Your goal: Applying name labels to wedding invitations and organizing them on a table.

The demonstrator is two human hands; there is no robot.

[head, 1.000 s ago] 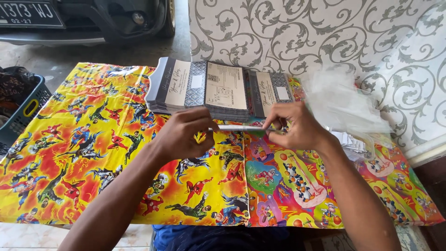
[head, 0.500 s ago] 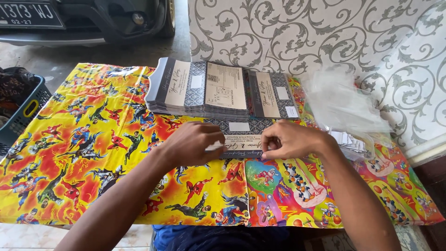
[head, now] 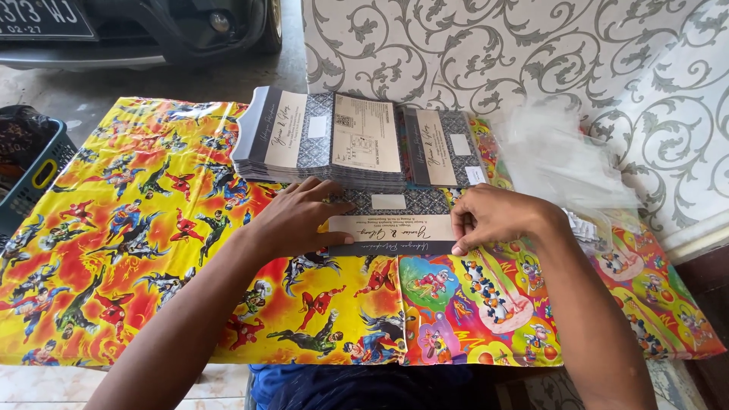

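A dark patterned card [head: 391,220] with a cream flap lies flat on the bright cartoon-print table cover [head: 137,250]. My left hand [head: 300,216] presses on the card's left end, fingers spread over it. My right hand [head: 493,216] pinches the right end of the cream flap. Just beyond the card stand stacks of the same grey and cream cards [head: 334,140].
A heap of clear plastic sleeves [head: 562,163] lies at the right, against a white cloth with grey scrolls [head: 531,53]. A blue basket [head: 34,182] stands at the left edge. A car bumper [head: 137,30] shows beyond the table.
Both hands have drawn one card off the stacks toward me and laid it flat. Its cream flap now faces up under my fingers.
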